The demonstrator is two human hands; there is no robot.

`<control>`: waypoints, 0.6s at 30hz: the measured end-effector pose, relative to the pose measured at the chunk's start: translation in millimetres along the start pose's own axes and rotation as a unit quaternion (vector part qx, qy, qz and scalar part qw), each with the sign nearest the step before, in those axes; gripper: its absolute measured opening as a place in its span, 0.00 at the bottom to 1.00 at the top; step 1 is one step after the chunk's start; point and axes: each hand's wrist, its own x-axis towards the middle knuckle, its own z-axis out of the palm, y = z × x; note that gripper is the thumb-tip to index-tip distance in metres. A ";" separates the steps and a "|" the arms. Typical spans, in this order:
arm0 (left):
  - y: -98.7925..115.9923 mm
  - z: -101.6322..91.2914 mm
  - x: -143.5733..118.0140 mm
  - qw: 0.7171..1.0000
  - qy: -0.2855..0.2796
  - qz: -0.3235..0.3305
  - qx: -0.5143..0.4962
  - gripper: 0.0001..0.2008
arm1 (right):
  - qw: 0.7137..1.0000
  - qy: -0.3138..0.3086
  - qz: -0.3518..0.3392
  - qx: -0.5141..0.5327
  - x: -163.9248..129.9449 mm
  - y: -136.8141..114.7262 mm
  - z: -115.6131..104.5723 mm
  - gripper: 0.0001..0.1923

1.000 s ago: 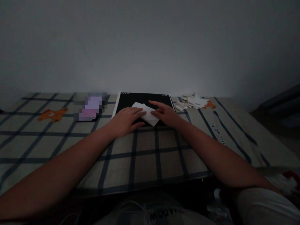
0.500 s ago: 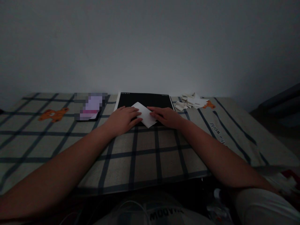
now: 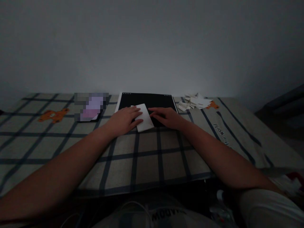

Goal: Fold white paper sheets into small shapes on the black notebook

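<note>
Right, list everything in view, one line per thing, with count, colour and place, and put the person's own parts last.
folded paper: one, white, on the near edge of the black board, between both hands
black board: one, black with white edging, far middle of the cloth
paper scraps: a pile, white, right of the board
checked cloth: one, beige with dark lines and orange bear prints, covering the surface
blurred item: one, purple-grey, left of the board
wall: grey, behind
left hand: one, flat on the paper's left side
right hand: one, fingers at the paper's right edge
</note>
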 end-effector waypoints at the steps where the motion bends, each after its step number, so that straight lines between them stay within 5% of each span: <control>1: -0.2 0.0 0.0 1.000 0.000 0.001 -0.004 0.30 | 1.000 0.001 -0.008 -0.020 0.3 2.6 0.1 0.23; 18: -7.3 6.9 -0.3 0.997 -0.012 -0.003 -0.071 0.32 | 0.996 -0.047 -0.042 -0.067 0.2 1.9 2.9 0.23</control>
